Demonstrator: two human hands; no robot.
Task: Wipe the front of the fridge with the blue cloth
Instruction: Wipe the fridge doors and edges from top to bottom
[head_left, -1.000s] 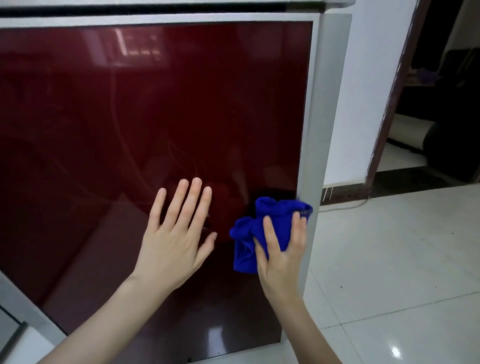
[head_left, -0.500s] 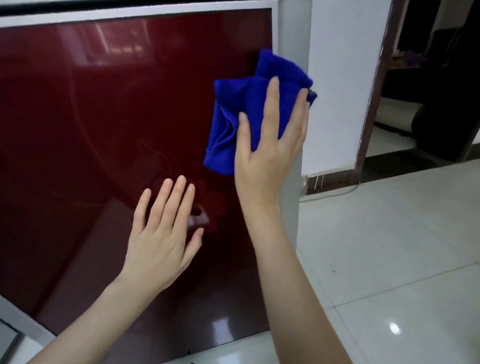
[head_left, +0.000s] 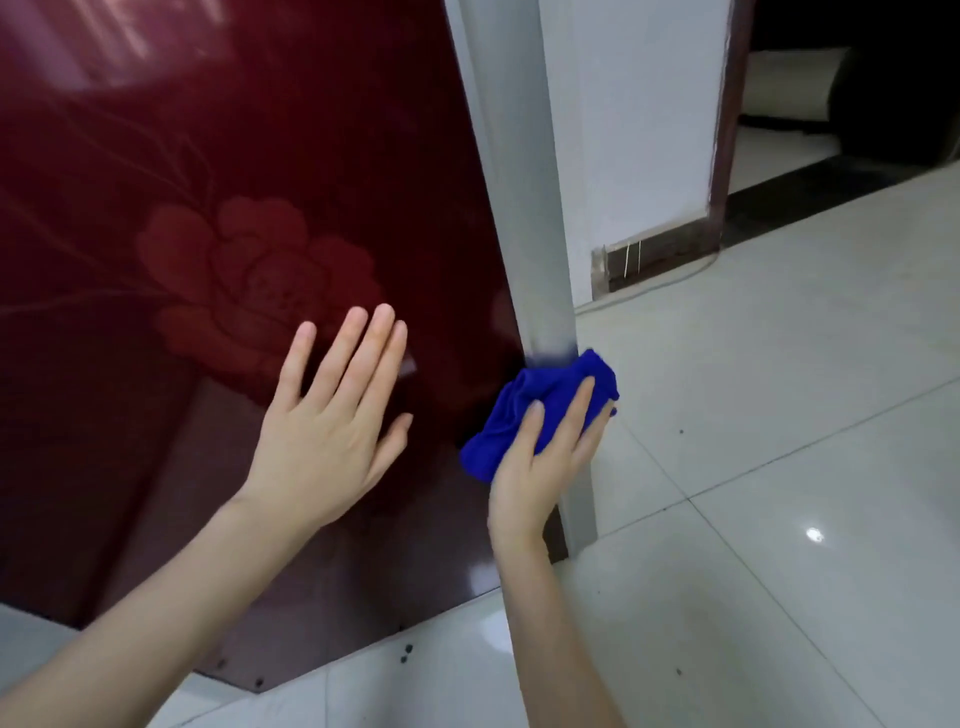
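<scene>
Head view: your right hand (head_left: 540, 462) has swept the cloth (head_left: 545, 395) down the fridge (head_left: 260, 208) edge at right, flat fingers pressing it. Your left hand (head_left: 322, 431) lies flat on the door. That edge looks done.

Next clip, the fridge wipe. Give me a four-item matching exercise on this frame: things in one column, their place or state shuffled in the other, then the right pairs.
Column one:
1. left hand
2. right hand
3. blue cloth
4. floor

Column two:
A. glossy white tiles
B. bunched at the fridge's silver edge strip
C. flat, fingers straight, on the dark red door panel
D. presses the cloth, fingers laid over it

Pairs: 1-C, 2-D, 3-B, 4-A.
</scene>
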